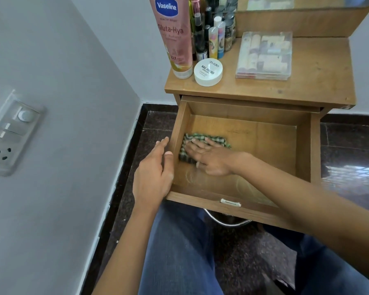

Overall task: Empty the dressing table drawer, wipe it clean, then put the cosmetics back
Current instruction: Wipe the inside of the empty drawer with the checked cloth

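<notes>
I see the wooden drawer (303,150) pulled out, holding only a green checked cloth (202,143) at its left side; my right hand (209,158) lies flat and open on the cloth, pressing it to the drawer floor; my left hand (153,175) rests open against the drawer's outer left wall; the cosmetics stand on the tabletop (320,81): a pink lotion tube (173,35), a white jar (208,71), a clear case (264,55).

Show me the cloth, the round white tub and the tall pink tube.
cloth (216,139): head view, its checked top edge.
round white tub (208,71): head view, middle of lid.
tall pink tube (172,35): head view, its printed front.
</notes>
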Motion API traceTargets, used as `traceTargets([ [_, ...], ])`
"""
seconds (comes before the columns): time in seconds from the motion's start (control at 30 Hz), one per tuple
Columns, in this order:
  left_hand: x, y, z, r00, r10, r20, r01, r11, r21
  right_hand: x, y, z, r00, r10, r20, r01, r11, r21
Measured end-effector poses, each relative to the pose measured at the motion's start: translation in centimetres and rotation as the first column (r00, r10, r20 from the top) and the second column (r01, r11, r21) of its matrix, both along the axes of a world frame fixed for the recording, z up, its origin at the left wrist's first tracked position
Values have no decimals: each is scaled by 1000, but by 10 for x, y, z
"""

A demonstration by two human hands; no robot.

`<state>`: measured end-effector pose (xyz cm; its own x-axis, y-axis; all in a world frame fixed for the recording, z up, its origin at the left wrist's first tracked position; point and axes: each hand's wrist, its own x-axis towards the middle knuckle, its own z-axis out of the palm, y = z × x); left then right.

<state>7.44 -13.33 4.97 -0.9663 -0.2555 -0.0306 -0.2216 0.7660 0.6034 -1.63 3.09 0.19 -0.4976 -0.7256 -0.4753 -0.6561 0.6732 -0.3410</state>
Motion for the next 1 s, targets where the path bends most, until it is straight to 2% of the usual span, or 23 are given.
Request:
traceTargets([
  [0.2, 3, -2, -2, 999, -33, 39, 34, 999, -26, 6, 14, -2, 982, 189, -23, -190, 981, -47],
  [0.37, 2, -3, -2, 998, -44, 36, 46, 998, -37, -29, 17, -4, 998, 43, -48, -45, 998, -51],
  [0.47, 1, -3, -3, 999, -31, 40, 32, 999, -28, -20, 12, -6, 1000, 5, -25, -6, 999, -45],
  [0.7, -1, 0, -1, 997, -42, 60, 45, 998, -44, 21, 6, -4, 981, 190, 39, -186, 979, -85],
  [0.87, 0, 2, 2, 997, -57, 48, 60, 997, -54, 26, 10, 0, 965, 260, 32, -257, 963, -84],
  [1.0, 1, 0, 3, 997, -60, 41, 62, 997, -45, 30, 36, 4, 949, 300, 95, -295, 954, -60],
])
